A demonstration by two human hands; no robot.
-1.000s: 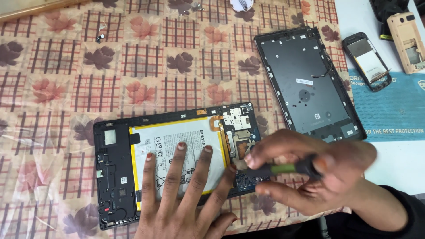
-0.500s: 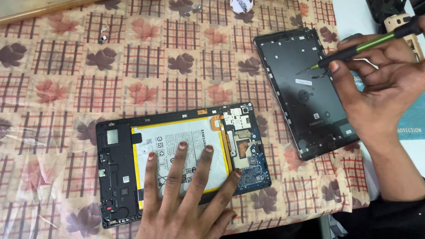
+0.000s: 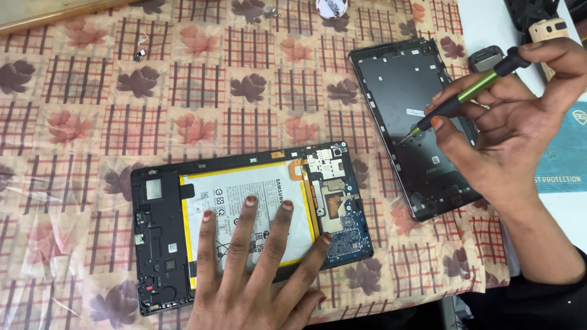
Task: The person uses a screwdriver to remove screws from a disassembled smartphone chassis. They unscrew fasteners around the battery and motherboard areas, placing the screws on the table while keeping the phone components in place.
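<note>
- An opened black tablet with its back removed [image 3: 244, 229] lies near the middle of the table [image 3: 92, 122], which is covered by a checked cloth printed with brown and pink leaves under clear plastic film.
- Inside the tablet, a large white battery edged in yellow [image 3: 244, 201] fills the centre, with a blue circuit board [image 3: 345, 235] at its right end.
- The left hand [image 3: 257, 269] lies flat, fingers spread wide, pressing on the battery and gripping nothing.
- The right hand [image 3: 513, 128] is closed around a slim screwdriver with a green and black handle [image 3: 471, 91], thumb and fingers pinching its shaft low down.
- The screwdriver tip touches, or hovers just above, the inner face of the detached dark back cover [image 3: 409, 116], which lies to the right, apart from the tablet. I cannot tell whether a screw sits on the tip.
- The step in hand looks like disassembly, with the tool now over the cover rather than the board.
- Any move back to the board calls for a steady tip and the tablet held still.
- Small loose metal parts [image 3: 140, 52] lie far left; a small opened phone [image 3: 486, 58] lies far right, past the cover.
</note>
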